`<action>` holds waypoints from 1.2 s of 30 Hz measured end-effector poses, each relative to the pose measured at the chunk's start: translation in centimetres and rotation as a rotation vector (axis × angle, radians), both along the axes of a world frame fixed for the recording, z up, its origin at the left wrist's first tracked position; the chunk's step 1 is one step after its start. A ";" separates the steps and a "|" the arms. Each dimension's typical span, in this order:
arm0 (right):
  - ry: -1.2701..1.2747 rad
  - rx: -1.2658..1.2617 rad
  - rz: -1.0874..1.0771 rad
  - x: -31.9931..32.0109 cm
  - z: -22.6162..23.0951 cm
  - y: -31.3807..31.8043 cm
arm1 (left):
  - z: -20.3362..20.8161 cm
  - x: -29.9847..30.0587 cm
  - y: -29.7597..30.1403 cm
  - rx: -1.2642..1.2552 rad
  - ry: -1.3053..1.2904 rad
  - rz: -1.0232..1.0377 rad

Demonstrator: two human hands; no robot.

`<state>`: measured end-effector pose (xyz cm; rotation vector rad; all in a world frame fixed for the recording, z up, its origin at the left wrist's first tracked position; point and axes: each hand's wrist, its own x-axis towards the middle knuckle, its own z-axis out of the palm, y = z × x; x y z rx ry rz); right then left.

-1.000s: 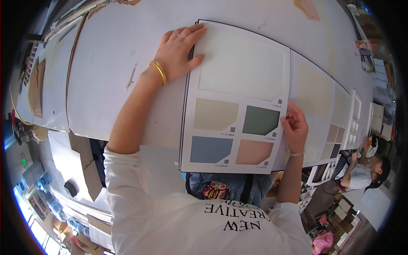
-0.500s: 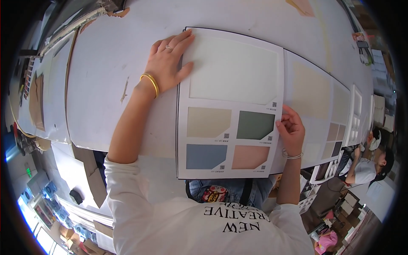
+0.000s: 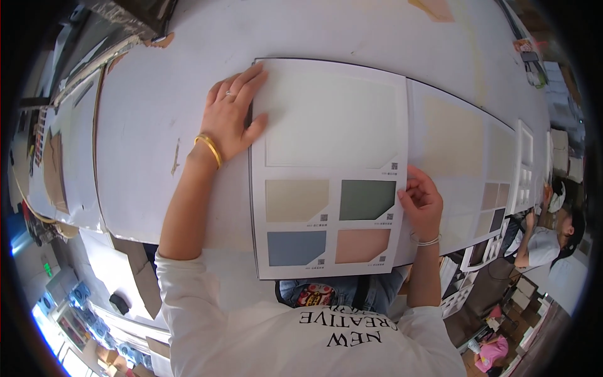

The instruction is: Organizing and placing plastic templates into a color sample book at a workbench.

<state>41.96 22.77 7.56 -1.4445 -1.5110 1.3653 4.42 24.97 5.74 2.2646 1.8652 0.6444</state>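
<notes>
A large sample book [image 3: 257, 207] lies open before me, its left page carrying a big off-white swatch [image 3: 326, 119]. Below it are a beige swatch [image 3: 296, 200], a dark green swatch [image 3: 367, 200], a blue swatch [image 3: 295, 247] and a pink swatch [image 3: 362, 245]. My left hand [image 3: 232, 116], fingers stretched and thumb apart, rests along the left edge, fingertips at the far left corner. At the right edge of that page, my right hand [image 3: 422, 200] has thumb and curled fingers pinched on the page edge. Part of the facing page [image 3: 452, 135], with cream and grey swatches, shows beyond it.
The book rests on a white table [image 3: 157, 119] with scuffs. A white frame [image 3: 523, 160] stands at its right end. A person [image 3: 540, 239] is farther right, and someone in pink [image 3: 491, 353] is lower right. A cardboard piece [image 3: 432, 9] lies at the far edge.
Book, hands and table marks all sit lower and slightly farther left in the picture, so the view has shifted. Both hands keep about the same places on the page.
</notes>
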 end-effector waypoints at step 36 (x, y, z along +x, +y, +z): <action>-0.886 0.692 0.153 -4.4 -1.5 12.5 | 0.8 0.6 0.7 -0.052 0.122 -0.016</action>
